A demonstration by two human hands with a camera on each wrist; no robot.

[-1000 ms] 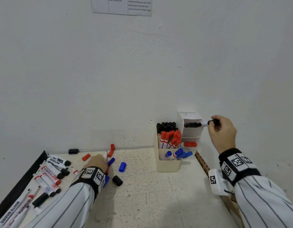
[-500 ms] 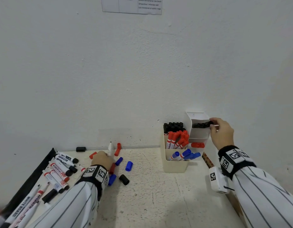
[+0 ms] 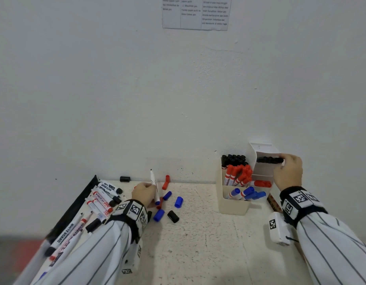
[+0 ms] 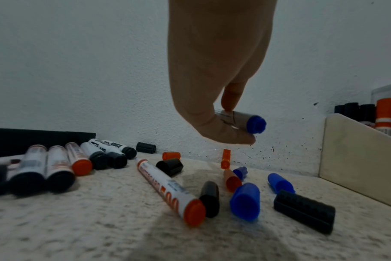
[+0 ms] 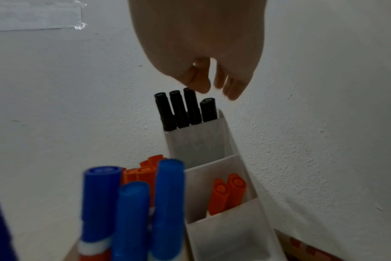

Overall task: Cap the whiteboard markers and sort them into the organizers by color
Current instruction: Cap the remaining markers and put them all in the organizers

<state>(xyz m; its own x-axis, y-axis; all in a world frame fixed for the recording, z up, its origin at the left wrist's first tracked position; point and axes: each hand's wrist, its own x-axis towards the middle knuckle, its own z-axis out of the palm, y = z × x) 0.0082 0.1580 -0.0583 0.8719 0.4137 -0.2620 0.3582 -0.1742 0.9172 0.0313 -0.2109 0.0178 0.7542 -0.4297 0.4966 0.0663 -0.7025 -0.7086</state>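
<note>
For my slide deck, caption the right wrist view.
Right hand hovers over black markers in the white organizer's top compartment.

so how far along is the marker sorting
Partly done. The beige organizer already holds capped black, red and blue markers, and the white organizer holds black and red ones. The right hand is at the black markers in its top compartment; the left hand holds an uncapped blue marker. Loose markers and caps remain.
</note>
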